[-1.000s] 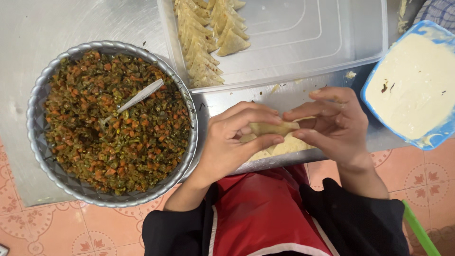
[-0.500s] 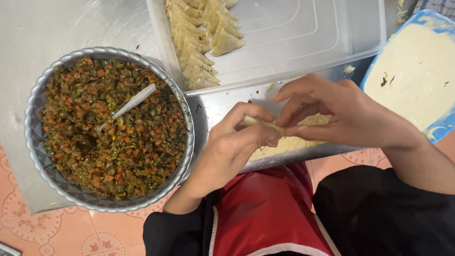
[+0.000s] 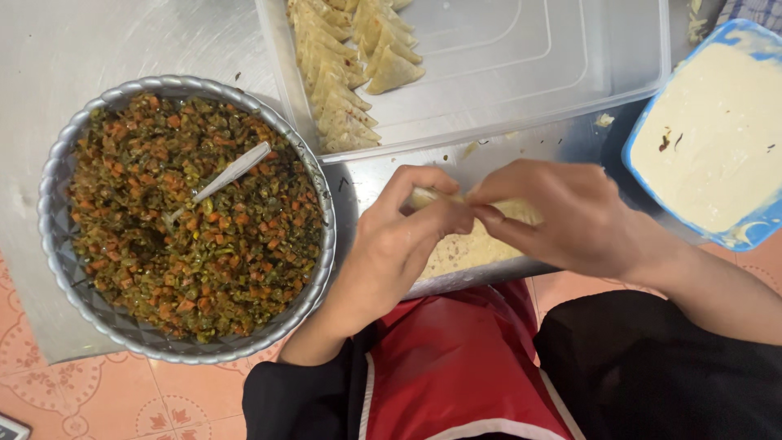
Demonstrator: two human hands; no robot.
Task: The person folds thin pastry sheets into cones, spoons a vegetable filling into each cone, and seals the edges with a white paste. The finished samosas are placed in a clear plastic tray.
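Beside the bowl of filling [image 3: 187, 216], the left hand [image 3: 391, 253] and right hand [image 3: 570, 220] pinch a pastry strip [image 3: 489, 213] mid-fold; filling it likely comes next.

We had a fluted metal bowl [image 3: 57, 244] of chopped veggie filling with a spoon [image 3: 218, 181] stuck in, folded triangles [image 3: 350, 65] stacked in a clear tray [image 3: 521, 73], plus a blue tub [image 3: 757, 236] of white paste.

The right hand [image 3: 570, 216] hides most of the pastry strip [image 3: 521, 213]; the blue bowl [image 3: 639, 175] is cropped.
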